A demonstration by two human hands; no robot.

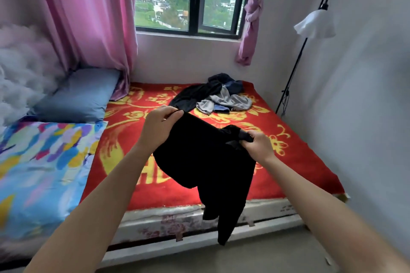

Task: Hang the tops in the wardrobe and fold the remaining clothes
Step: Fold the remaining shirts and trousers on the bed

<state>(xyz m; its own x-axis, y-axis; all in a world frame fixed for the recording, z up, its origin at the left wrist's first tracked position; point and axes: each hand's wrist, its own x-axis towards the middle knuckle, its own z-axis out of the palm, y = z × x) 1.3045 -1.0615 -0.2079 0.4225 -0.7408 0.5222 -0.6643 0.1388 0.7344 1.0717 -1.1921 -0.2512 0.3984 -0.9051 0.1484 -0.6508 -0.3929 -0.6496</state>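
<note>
Red bed blanket (288, 162) lies under both hands. The left hand (158, 127) pinches one top edge of the black garment (199, 157), and the right hand (258, 146) bunches the other. It hangs below the fingers. A thin pinch might slip, and the low end could drag on the floor. More clothes (217, 97) wait beyond the fingers.

I can read one big yellow "H" on the red blanket (299, 162); the next letter is half hidden behind the black garment (199, 157), unreadable.
</note>
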